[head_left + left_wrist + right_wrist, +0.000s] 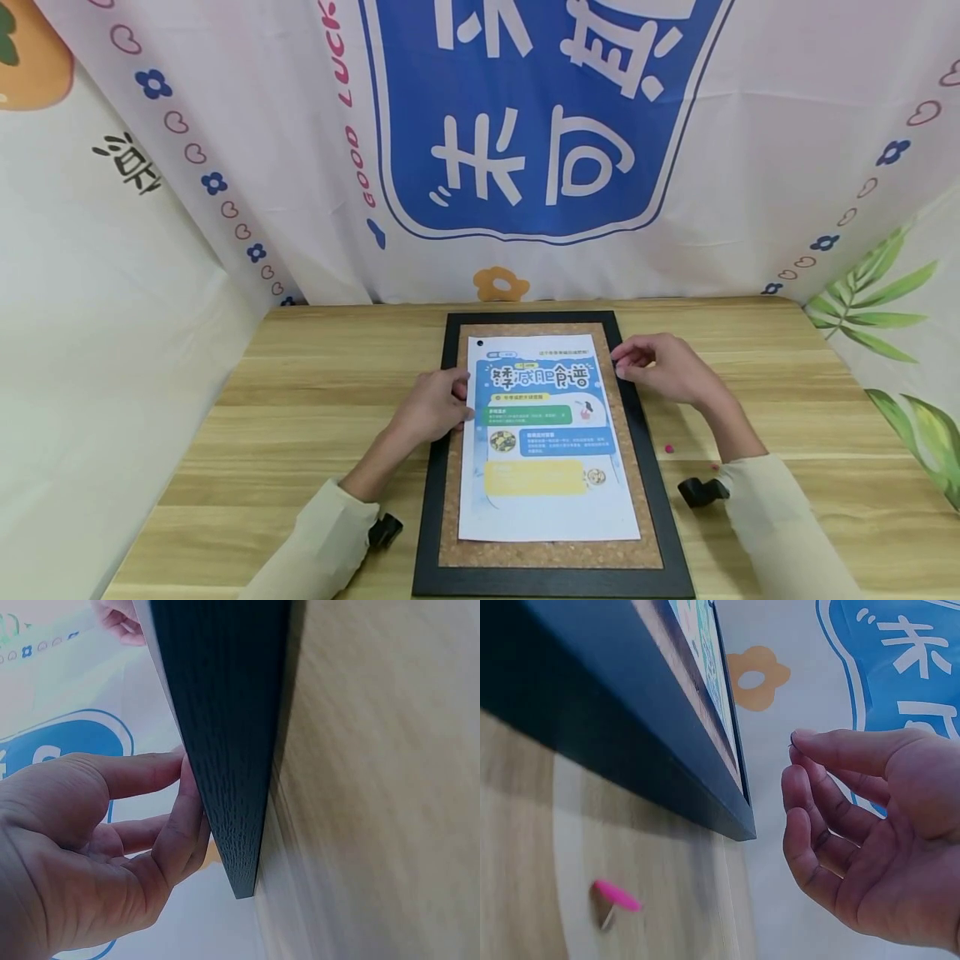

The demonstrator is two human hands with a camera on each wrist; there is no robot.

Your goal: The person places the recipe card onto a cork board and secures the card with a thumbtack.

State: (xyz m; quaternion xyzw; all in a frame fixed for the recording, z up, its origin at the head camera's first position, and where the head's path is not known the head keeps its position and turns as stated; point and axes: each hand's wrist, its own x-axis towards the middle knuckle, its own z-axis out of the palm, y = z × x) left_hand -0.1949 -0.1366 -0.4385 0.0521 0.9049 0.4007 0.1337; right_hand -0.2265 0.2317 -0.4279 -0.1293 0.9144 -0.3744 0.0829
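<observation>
A printed sheet (551, 521) with blue, green and yellow blocks lies on a cork board (480, 554) in a black frame (555, 581). A black thumbtack (480, 342) sits in the sheet's top left corner. My left hand (432, 406) reaches over the frame's left side, its fingertips touching the sheet's left edge, thumb and fingers apart. At the board's upper right, my right hand (663, 367) pinches a small dark thumbtack (793, 740) between thumb and index finger, beside the sheet's upper right; the other fingers are curled loosely.
On the wooden table (300, 400), right of the frame, lies a pink thumbtack (617, 895), with another small pinkish piece (715, 467) near the right sleeve. A printed cloth (300, 233) hangs behind the table's far edge. Black camera mounts (702, 492) are on both wrists.
</observation>
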